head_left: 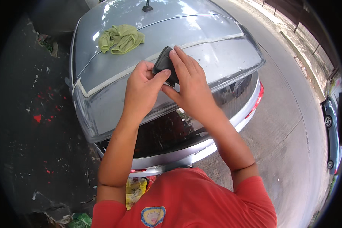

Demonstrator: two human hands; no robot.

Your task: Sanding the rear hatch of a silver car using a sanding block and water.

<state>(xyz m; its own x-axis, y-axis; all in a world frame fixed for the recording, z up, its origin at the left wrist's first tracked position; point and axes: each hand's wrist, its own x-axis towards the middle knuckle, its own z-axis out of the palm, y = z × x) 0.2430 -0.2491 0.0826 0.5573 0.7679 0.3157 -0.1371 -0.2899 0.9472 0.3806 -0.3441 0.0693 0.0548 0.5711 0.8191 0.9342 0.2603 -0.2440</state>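
Both my hands hold a folded black sheet (163, 62) that looks like sandpaper, up above the rear edge of a silver car (205, 32). My left hand (142, 85) pinches its left side, thumb on top and fingers curled. Along the other side, my right hand (193, 83) presses with straight fingers, its thumb underneath near the lower corner. Below them, the spoiler (110, 108) has dull, scuffed patches, and a pale strip (102, 88) runs along its front seam. A crumpled green cloth (121, 39) lies on the roof ahead of my hands.
A short black antenna (147, 7) stands on the roof. Beneath the spoiler are the dark rear window (159, 138) and a red tail light (257, 99). A dark, paint-spotted surface (30, 114) lies left; concrete pavement (281, 152) and a parked car (332, 131) lie right.
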